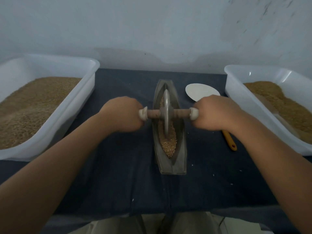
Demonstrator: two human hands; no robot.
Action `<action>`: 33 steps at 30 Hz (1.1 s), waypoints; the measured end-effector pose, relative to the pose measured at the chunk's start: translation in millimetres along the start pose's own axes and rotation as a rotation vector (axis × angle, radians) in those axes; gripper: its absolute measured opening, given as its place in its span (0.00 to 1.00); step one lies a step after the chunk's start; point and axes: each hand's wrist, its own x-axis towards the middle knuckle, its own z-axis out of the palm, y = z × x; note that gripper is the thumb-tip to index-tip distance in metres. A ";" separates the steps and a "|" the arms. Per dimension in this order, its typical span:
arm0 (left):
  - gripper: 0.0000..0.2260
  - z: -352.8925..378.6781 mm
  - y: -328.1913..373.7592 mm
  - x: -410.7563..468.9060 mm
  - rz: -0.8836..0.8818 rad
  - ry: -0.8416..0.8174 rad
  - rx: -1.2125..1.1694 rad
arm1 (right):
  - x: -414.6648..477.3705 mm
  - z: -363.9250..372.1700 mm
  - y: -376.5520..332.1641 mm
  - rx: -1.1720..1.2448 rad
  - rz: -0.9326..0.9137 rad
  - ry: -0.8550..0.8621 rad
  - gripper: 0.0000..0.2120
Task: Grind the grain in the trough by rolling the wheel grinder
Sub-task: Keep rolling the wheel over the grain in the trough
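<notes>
One wheel grinder stands in the grain of one trough at counter centre, with two hands gripping its axle, left hand at 9 o'clock and right hand at 3 o'clock, flanked by two grain-filled tubs, left tub and right tub, with one scoop at 2 o'clock.

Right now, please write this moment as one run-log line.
left hand: grips wheel grinder | right hand: grips wheel grinder | wheel grinder: upright in trough, on grain

left tub, right tub (both white), scoop, dark cloth
</notes>
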 end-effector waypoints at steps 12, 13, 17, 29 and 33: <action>0.11 -18.7 8.4 39.5 -0.095 0.005 0.026 | 34.6 6.3 -4.6 -0.080 0.077 0.258 0.08; 0.11 -18.6 10.3 36.9 -0.090 0.014 0.040 | 32.9 6.7 -4.1 -0.073 0.073 0.261 0.08; 0.12 -16.7 11.2 6.9 -0.001 -0.010 0.088 | 5.0 7.2 -0.8 0.014 0.048 0.031 0.12; 0.10 -11.5 9.4 35.8 -0.133 0.066 0.032 | 33.8 -0.8 -9.2 -0.127 0.079 0.241 0.13; 0.12 -2.4 9.1 2.3 -0.063 0.054 0.065 | 10.5 -4.2 -5.4 -0.018 0.021 0.078 0.11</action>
